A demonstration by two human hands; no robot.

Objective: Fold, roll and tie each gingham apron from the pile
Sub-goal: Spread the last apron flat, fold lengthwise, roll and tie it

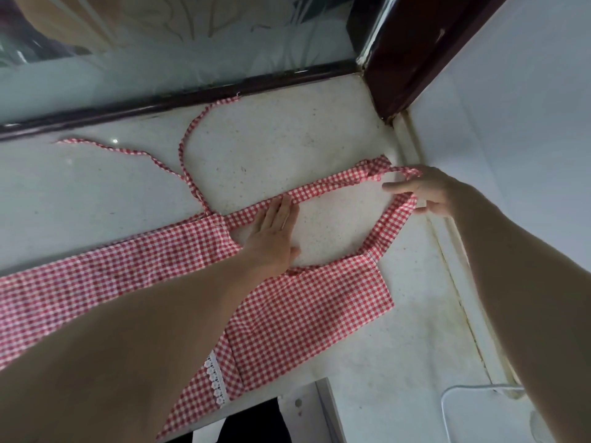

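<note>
Red-and-white gingham cotton apron (307, 302) lies spread on the pale speckled stone desk (287, 148). Left hand (271, 238) presses flat; right hand (425, 193) pinches the neck loop (396, 215). Folding is barely begun; next, lay the loop onto the bib.

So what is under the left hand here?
The left hand lies flat, fingers straight, its fingertips on the apron's neck strap and its palm over the pale speckled counter. Whatever lies directly beneath the palm and forearm, including that part of the gingham apron, is covered.
</note>
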